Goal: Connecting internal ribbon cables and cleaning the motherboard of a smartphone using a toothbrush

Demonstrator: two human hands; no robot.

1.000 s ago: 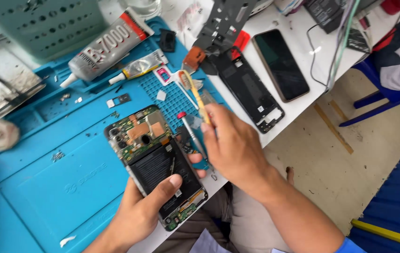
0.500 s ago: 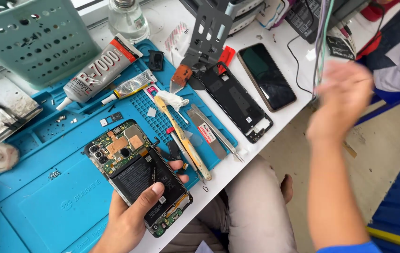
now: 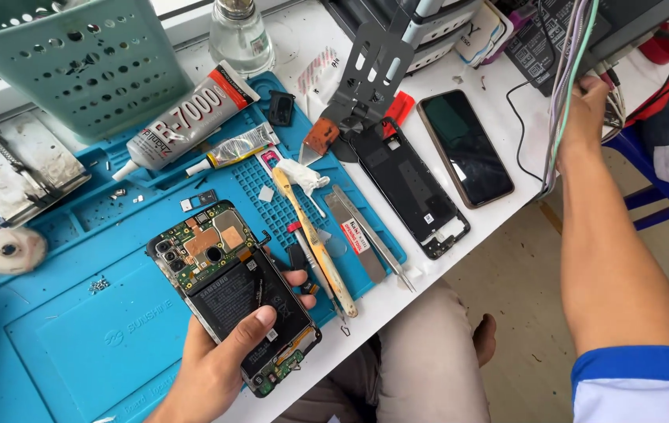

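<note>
My left hand (image 3: 217, 368) grips an opened phone (image 3: 228, 290) from below, thumb on its black battery, circuit board showing at the top. It hovers over the blue work mat (image 3: 60, 337). My right hand (image 3: 585, 110) is stretched far to the right, at a hanging bundle of coloured cables (image 3: 565, 86); its fingers are hidden behind the wires. A yellow-handled brush (image 3: 315, 243) and metal tweezers (image 3: 373, 239) lie on the mat beside the phone.
A black phone frame (image 3: 409, 188) and a dark-screened phone (image 3: 465, 146) lie near the table's right edge. Behind them are a grey metal stand (image 3: 373, 70), a glue tube (image 3: 185, 121), a green perforated basket (image 3: 76, 63) and a glass bottle (image 3: 240, 35). A tape roll (image 3: 11, 249) sits left.
My right hand left the yellow-handled brush on the mat and swung out right to the cable bundle. The left hand kept hold of the opened phone.
</note>
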